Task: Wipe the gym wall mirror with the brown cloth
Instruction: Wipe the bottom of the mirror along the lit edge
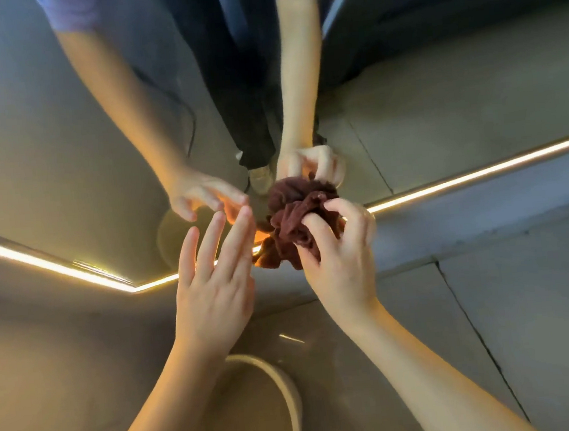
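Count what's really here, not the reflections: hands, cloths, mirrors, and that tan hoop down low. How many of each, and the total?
hands: 2, the left hand with straight fingers and the right hand gripping the cloth
brown cloth: 1
wall mirror: 1
tan hoop: 1, partly out of frame
total: 5

I can read no lettering, number, label or brand anywhere in front of me. The brown cloth (296, 214) carries none, and none shows on the mirror (62, 131).
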{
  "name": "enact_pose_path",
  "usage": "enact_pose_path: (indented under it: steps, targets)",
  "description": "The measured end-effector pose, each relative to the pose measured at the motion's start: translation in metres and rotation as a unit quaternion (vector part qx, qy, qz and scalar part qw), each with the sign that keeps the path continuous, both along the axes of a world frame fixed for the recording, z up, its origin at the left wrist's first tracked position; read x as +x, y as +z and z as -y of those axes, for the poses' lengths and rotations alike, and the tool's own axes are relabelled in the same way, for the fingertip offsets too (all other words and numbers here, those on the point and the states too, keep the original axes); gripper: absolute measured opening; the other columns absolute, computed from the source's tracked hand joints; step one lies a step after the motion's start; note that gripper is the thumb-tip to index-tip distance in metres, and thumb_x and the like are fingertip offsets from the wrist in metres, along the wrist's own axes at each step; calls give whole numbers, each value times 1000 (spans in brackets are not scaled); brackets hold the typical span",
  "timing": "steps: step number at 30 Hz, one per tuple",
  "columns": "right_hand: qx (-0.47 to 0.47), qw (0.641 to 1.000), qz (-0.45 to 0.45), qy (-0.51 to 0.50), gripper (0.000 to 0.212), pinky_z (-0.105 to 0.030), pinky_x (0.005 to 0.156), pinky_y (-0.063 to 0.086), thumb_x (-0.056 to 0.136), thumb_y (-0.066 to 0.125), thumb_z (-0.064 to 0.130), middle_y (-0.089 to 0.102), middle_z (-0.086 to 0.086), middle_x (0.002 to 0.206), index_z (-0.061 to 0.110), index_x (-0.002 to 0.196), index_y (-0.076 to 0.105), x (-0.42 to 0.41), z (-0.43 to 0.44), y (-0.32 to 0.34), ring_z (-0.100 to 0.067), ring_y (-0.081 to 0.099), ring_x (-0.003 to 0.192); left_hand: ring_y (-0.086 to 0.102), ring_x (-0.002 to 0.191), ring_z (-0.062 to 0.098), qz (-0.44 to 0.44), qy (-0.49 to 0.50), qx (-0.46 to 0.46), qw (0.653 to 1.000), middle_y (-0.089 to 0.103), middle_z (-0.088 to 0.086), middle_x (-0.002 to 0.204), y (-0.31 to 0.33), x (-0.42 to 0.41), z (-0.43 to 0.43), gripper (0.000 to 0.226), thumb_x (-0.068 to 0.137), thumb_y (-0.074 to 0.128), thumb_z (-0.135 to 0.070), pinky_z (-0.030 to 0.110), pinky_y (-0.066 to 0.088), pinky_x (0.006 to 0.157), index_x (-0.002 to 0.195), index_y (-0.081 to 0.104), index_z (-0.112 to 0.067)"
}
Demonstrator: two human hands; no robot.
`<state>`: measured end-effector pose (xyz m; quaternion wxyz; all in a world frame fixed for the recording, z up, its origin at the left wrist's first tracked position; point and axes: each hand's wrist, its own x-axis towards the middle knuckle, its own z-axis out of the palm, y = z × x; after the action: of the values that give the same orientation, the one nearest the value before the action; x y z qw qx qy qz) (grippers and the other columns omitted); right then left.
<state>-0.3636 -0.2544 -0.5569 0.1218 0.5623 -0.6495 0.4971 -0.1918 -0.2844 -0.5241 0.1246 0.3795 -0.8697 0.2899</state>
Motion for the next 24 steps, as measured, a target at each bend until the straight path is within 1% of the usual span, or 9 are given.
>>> enact_pose_path:
  steps: [2,5,7,11,13,16,18,21,24]
  targets:
    - [7,1000,21,-17,46,-26,86,41,74,79,6,40,-8,122,17,109,52,-7,-1,-4,-31,45,108,5,153,29,0,-8,-3,1000,11,8,164,0,3,2,61,93,42,-16,48,4,123,151,29,-4]
    - [3,977,183,-109,42,-17,91,32,77,77,10,44,-10,126,14,110,51,-9,-2,-2,-37,49,110,11,150,30,0,-19,-7,1000,9,7,165,0,6,5,59,93,41,-13,50,9,122,151,34,-2]
    - [19,960,251,-119,46,-15,89,31,74,80,8,47,-13,126,15,109,50,10,0,2,-38,50,112,14,148,31,-5,-26,-6,1000,10,7,165,0,6,5,58,93,41,-12,50,10,122,150,35,-2]
    - [55,960,266,-66,49,-1,87,33,71,85,10,49,-9,121,15,107,53,30,1,10,-26,51,109,13,148,32,-7,-33,7,999,20,11,161,4,6,3,60,90,51,-13,50,5,123,147,39,0]
    - [56,941,321,-87,48,5,81,32,72,86,11,56,-8,114,10,110,57,17,-3,18,-15,54,101,13,148,32,0,-34,8,999,17,10,163,6,8,2,63,88,54,-13,49,4,124,148,38,0]
    - [49,893,427,-136,53,-13,84,49,76,84,14,63,-6,114,7,121,55,0,-7,30,-11,60,102,13,148,31,-1,-32,14,999,18,10,162,10,6,1,62,90,45,-12,49,7,122,150,34,-1]
    - [63,880,450,-137,54,-21,84,52,81,80,16,63,-5,118,11,126,53,7,-7,39,-16,62,108,14,147,30,-13,-26,25,999,24,12,159,12,3,-1,60,90,41,-12,48,8,122,149,34,-1]
    - [85,891,435,-103,58,-2,79,42,83,79,18,60,0,121,17,134,52,25,-7,45,4,53,103,12,147,29,-25,-20,41,999,25,12,157,15,0,-5,66,86,49,-12,47,7,122,149,33,-1]
    - [86,896,416,-125,58,-7,78,40,82,79,17,62,2,117,19,135,55,16,-6,44,1,55,101,13,147,30,-25,-17,51,998,23,11,159,17,0,-7,69,83,53,-12,47,8,121,149,34,-2]
